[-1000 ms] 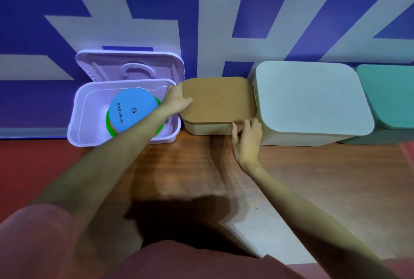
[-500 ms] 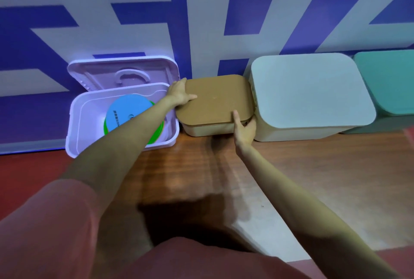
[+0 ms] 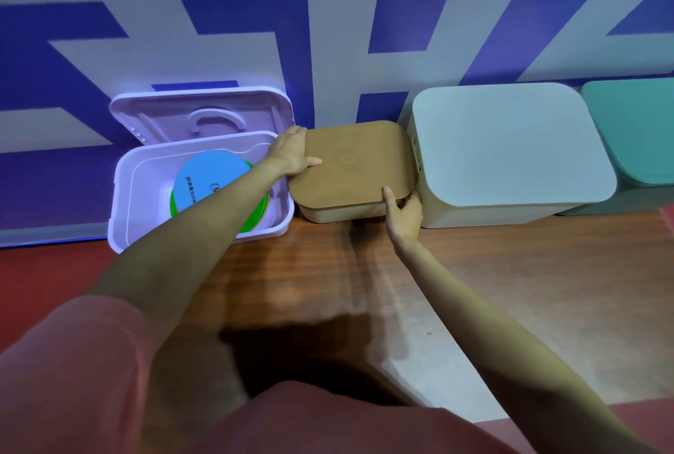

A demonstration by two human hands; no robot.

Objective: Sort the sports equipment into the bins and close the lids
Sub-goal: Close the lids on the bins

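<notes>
A small beige bin with a brown lid (image 3: 353,165) stands against the wall. My left hand (image 3: 291,154) grips the lid's left edge, thumb on top. My right hand (image 3: 405,213) holds the lid's front right corner, thumb on top and fingers under the rim. To the left stands an open lilac bin (image 3: 127,205) with its lid (image 3: 204,114) leaning back on the wall. Inside lie stacked flat discs, a blue one (image 3: 208,180) over a green one (image 3: 178,204); my left forearm hides part of them.
A large white closed bin (image 3: 507,151) stands right of the beige one, touching it. A teal closed bin (image 3: 634,132) sits at the far right. All line a blue and white wall. Wooden floor (image 3: 510,278) lies in front, red flooring at the left.
My right hand slid from the bin's front wall up to the lid's front right corner. My left hand stayed on the lid's left edge. The camera moved slightly.
</notes>
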